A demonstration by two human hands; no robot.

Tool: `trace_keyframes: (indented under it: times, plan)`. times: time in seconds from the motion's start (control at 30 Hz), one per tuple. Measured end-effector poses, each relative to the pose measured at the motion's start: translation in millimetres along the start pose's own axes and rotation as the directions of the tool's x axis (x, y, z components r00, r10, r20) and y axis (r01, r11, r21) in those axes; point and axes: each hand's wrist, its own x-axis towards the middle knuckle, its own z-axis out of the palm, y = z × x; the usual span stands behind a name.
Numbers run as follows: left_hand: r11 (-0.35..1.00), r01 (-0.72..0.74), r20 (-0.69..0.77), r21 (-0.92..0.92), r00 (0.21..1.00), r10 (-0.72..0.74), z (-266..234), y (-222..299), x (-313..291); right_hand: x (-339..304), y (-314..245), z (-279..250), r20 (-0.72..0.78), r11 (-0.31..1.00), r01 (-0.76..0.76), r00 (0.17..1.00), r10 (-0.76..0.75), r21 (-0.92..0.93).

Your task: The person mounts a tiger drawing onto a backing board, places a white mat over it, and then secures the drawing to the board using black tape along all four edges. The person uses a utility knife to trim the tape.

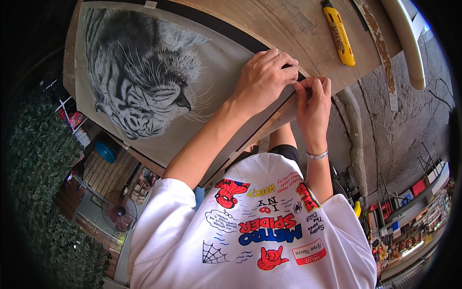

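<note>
A black-and-white tiger drawing (144,72) on grey paper with a black border lies on a wooden board. My left hand (268,77) rests over the corner of the drawing nearest my right side, its fingers curled down at the black border. Right beside it, my right hand (315,103) pinches with thumb and forefinger at that same corner, and its fingertips nearly meet the left hand's. Whatever either hand grips there is too small and covered to make out. A silvery band (317,154) circles my right wrist.
Beyond my hands a yellow utility knife (340,36) lies on the wooden table (288,29). A worn flat strip (382,53) crosses the table's right end, beside a white curved bar (409,45). A fan (119,210) stands at lower left, and crowded shelves (404,231) at lower right.
</note>
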Motion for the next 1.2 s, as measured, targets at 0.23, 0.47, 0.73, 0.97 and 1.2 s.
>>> trace_keyframes:
  times: [0.23,0.47,0.73,0.97,1.2]
  plan:
    - [1.000,0.002,-0.002,0.002,1.000,-0.002,0.2,0.0,-0.3,-0.3,0.7,1.0,-0.029,1.000,0.015,0.999,-0.015,0.003]
    - [1.000,0.008,-0.007,0.009,1.000,-0.008,1.0,0.5,-0.4,-1.1,0.9,1.6,-0.010,1.000,-0.008,1.000,0.008,-0.002]
    - [1.000,0.000,-0.022,0.011,1.000,0.000,2.5,0.4,-1.4,-2.3,1.0,3.9,-0.025,1.000,-0.010,1.000,0.010,-0.022]
    - [0.999,-0.020,-0.045,0.029,0.999,0.022,3.6,-0.1,-2.0,-3.6,0.3,5.4,-0.043,0.999,-0.002,0.999,0.001,-0.033]
    - [1.000,-0.007,-0.029,0.011,1.000,0.007,2.7,0.2,-2.1,-4.1,-0.2,4.5,-0.039,1.000,0.004,0.999,-0.005,-0.025]
